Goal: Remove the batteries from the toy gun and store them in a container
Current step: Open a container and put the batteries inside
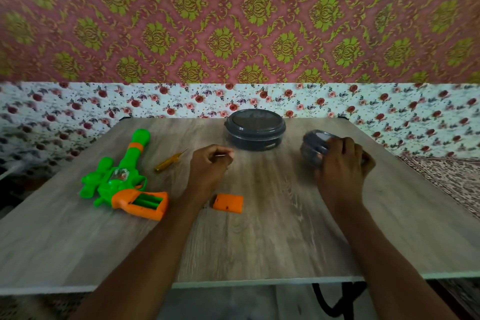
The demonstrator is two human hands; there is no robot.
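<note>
You are gripping the small container [313, 143] with your right hand [340, 161], the fingers curling round its near side. It is sitting at the far right of the surface [259, 241], tilted toward you. It is too blurred to show whether it is open or what is lying inside.

Your left hand [210, 163] is hovering over the middle of the surface, fingers curling tight into a loose fist and pinching a pale item [221, 155] at the tips. I cannot tell what that item is.

The gun [122, 176] is lying flat at the left, barrel pointing away from you and orange grip facing you. Its battery bay [145, 202] is showing open, with green ribs inside. The orange cover [229, 202] is lying apart from it, just beside your left forearm. The yellow screwdriver [168, 161] is resting between the gun and your left hand, touching neither.

The large container [254, 130] is standing at the far edge, lid on, between your two hands and beyond them.
</note>
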